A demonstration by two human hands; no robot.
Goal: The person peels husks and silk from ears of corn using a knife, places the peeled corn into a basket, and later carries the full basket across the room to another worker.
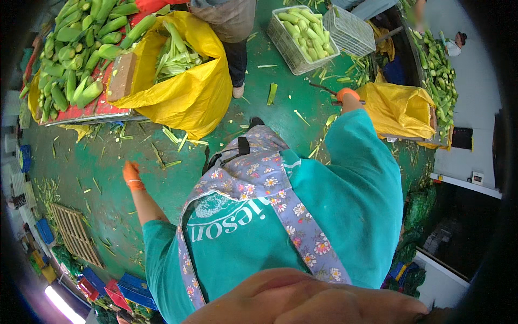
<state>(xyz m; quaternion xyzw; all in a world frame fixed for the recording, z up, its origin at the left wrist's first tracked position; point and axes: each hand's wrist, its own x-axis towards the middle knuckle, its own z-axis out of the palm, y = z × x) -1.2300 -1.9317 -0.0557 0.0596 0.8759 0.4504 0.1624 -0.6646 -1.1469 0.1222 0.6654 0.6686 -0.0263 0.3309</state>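
Note:
My right hand [348, 94], in an orange glove, is closed around a thin dark bar [322, 87] that sticks out on its left. What the bar belongs to I cannot make out. Just beyond that hand, to the right, a yellow sack [402, 110] hangs with its mouth spread at a work table. Low over the green floor, my left hand [132, 175] hangs away from my body, also gloved in orange. Its fingers look curled together, and nothing shows in them.
Corn ears in green husks [70, 70] cover a red table at the far left, beside a yellow sack of husks [189, 102]. A person [229, 21] stands there. A white crate [297, 62] holds peeled corn. Husk scraps litter the floor; a wooden pallet [75, 232] lies left.

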